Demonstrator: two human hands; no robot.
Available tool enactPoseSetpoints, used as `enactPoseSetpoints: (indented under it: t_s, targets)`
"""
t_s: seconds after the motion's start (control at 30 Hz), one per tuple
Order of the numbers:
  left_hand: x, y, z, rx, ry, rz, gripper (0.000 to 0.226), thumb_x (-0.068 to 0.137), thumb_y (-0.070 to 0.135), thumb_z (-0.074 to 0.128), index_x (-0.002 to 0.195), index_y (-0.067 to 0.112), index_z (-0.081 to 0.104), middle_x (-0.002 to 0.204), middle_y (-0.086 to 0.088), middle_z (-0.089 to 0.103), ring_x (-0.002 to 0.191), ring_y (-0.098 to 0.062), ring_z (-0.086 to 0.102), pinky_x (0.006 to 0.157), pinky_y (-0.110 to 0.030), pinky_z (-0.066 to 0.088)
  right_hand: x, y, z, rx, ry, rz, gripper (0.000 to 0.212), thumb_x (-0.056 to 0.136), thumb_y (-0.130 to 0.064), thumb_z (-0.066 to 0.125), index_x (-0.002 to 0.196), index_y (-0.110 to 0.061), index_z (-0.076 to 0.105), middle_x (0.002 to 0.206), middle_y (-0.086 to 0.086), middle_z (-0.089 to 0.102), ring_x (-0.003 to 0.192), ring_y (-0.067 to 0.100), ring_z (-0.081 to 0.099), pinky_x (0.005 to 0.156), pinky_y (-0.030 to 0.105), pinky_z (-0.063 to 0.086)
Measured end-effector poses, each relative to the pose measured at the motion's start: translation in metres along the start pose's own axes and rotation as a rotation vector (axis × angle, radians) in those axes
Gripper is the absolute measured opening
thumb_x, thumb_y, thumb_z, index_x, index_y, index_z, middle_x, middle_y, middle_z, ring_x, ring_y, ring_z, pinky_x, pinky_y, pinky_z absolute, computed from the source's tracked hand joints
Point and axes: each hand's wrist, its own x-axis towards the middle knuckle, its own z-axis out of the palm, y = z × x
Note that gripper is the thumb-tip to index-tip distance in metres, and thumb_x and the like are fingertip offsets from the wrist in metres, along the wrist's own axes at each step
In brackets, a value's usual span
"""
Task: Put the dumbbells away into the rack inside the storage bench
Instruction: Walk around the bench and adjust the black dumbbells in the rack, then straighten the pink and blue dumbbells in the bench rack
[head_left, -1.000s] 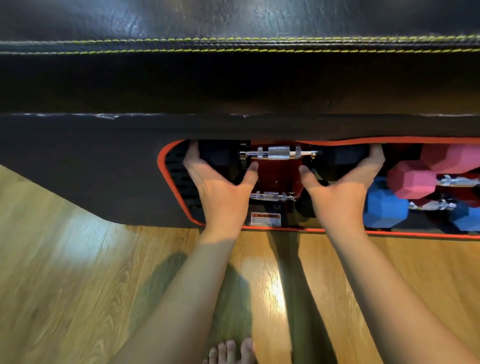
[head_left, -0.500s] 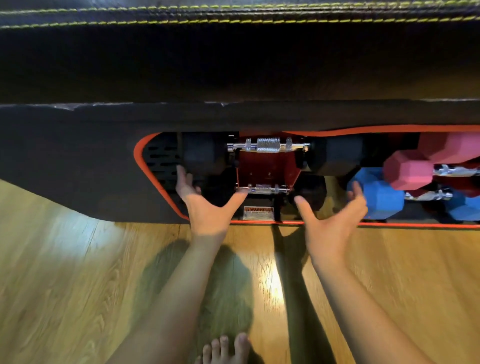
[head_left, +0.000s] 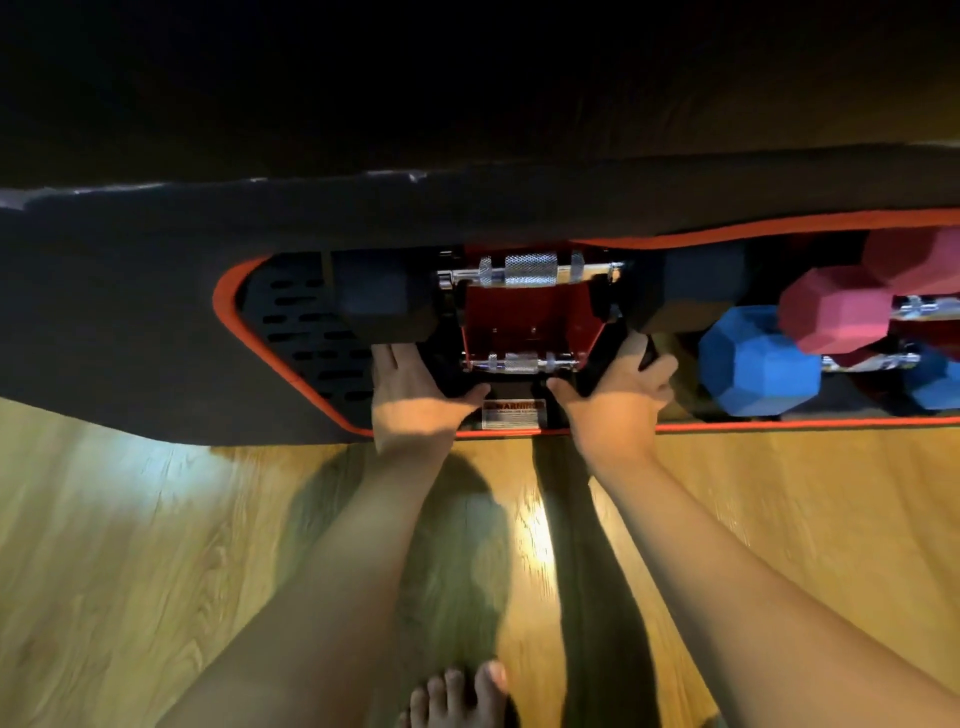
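The storage bench has an orange-rimmed side opening with a red rack inside. An upper black dumbbell with a chrome handle lies across the rack's top. Below it is a lower black dumbbell; only its chrome handle and a bit of its right head show. My left hand covers its left head, fingers laid over it and thumb underneath. My right hand curls around its right head. To the right, a blue dumbbell and a pink dumbbell sit in the rack.
The bench's black padded lid overhangs the opening from above. A perforated black panel forms the left inner wall. A warning label sits at the opening's lower edge. My bare foot stands on the wooden floor.
My hands came off the heads of the upper black dumbbell, dropped down with fingers spread, and now close on the two ends of the lower black dumbbell.
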Motion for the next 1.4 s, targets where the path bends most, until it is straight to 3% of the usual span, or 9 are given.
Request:
enactPoseSetpoints:
  t_s: [0.2,0.3,0.47,0.63,0.83,1.0,1.17,1.27,1.4]
  targets:
    - [-0.002,0.001,-0.003,-0.022,-0.070,-0.069,0.097,0.056,0.052,0.086,0.126,0.016,0.030,0.130,-0.010,0.042,0.123,-0.029,0.046,0.099,-0.034,0.044,0.003,0.007,-0.010,0.037,-0.106,-0.048,0.093,0.069,-0.049,0.080,0.137,-0.013,0.028,0.128,0.017,0.031,0.112,0.046,0.040,0.097,0.049,0.038]
    - [-0.001,0.000,-0.015,-0.273,-0.171,-0.198,0.091,0.056,0.047,0.088,0.124,0.020,0.033,0.129,-0.007,0.050,0.122,-0.024,0.050,0.099,-0.029,0.043,0.002,0.017,-0.021,0.088,-0.180,-0.135,0.099,0.067,-0.051,0.080,0.139,-0.009,0.027,0.131,0.017,0.033,0.117,0.044,0.039,0.100,0.049,0.036]
    - [-0.049,0.030,-0.023,-0.567,0.026,-0.283,0.099,0.064,0.047,0.077,0.143,0.009,0.032,0.143,-0.017,0.041,0.139,-0.033,0.036,0.115,-0.049,0.031,-0.001,0.044,-0.051,0.326,-0.036,-0.091,0.065,0.080,-0.048,0.071,0.128,-0.011,0.048,0.125,0.011,0.047,0.116,0.029,0.048,0.099,0.037,0.041]
    - [-0.117,0.097,-0.018,-0.759,-0.095,0.018,0.053,0.074,0.032,0.065,0.123,0.044,0.050,0.130,0.012,0.048,0.125,-0.019,0.052,0.108,-0.047,0.042,0.013,0.098,-0.099,0.499,0.207,-0.066,0.026,0.088,-0.032,0.065,0.105,-0.013,0.060,0.104,0.002,0.055,0.097,0.020,0.055,0.087,0.040,0.049]
    - [-0.090,0.233,-0.010,-0.682,-0.330,0.462,0.053,0.081,0.023,0.067,0.131,0.024,0.047,0.125,0.013,0.044,0.124,-0.004,0.046,0.106,-0.027,0.041,0.047,0.141,-0.164,0.485,0.509,-0.094,0.012,0.088,-0.026,0.062,0.093,-0.017,0.058,0.095,0.000,0.057,0.085,0.005,0.049,0.081,0.028,0.044]
    - [-0.082,0.321,0.015,-0.379,-0.274,0.350,0.067,0.074,0.054,0.070,0.123,0.018,0.040,0.112,-0.004,0.051,0.109,-0.027,0.052,0.087,-0.035,0.044,0.085,0.170,-0.222,0.446,0.704,0.009,0.048,0.081,-0.030,0.070,0.117,-0.012,0.045,0.114,0.004,0.042,0.108,0.024,0.045,0.092,0.036,0.042]
    - [-0.047,0.364,0.043,-0.009,-0.540,0.131,0.072,0.071,0.087,0.043,0.067,0.015,0.047,0.068,-0.002,0.051,0.070,-0.025,0.056,0.062,-0.030,0.040,0.144,0.185,-0.265,0.192,0.361,0.146,0.109,0.075,-0.050,0.076,0.152,-0.013,0.008,0.155,0.015,0.016,0.138,0.038,0.022,0.110,0.046,0.029]
    - [-0.045,0.354,0.047,-0.095,-0.545,0.175,0.075,0.074,0.084,0.043,0.067,0.011,0.059,0.057,0.002,0.051,0.055,-0.018,0.052,0.051,-0.025,0.035,0.172,0.182,-0.272,0.238,0.223,0.116,0.099,0.077,-0.042,0.077,0.149,-0.006,0.019,0.148,0.018,0.033,0.132,0.039,0.037,0.107,0.046,0.038]
    - [-0.044,0.354,0.050,-0.126,-0.559,0.183,0.070,0.079,0.079,0.045,0.065,0.010,0.052,0.054,0.002,0.046,0.051,-0.016,0.048,0.051,-0.025,0.037,0.175,0.181,-0.265,0.278,0.297,0.142,0.098,0.080,-0.040,0.075,0.150,-0.008,0.014,0.148,0.015,0.031,0.130,0.038,0.037,0.105,0.044,0.038]
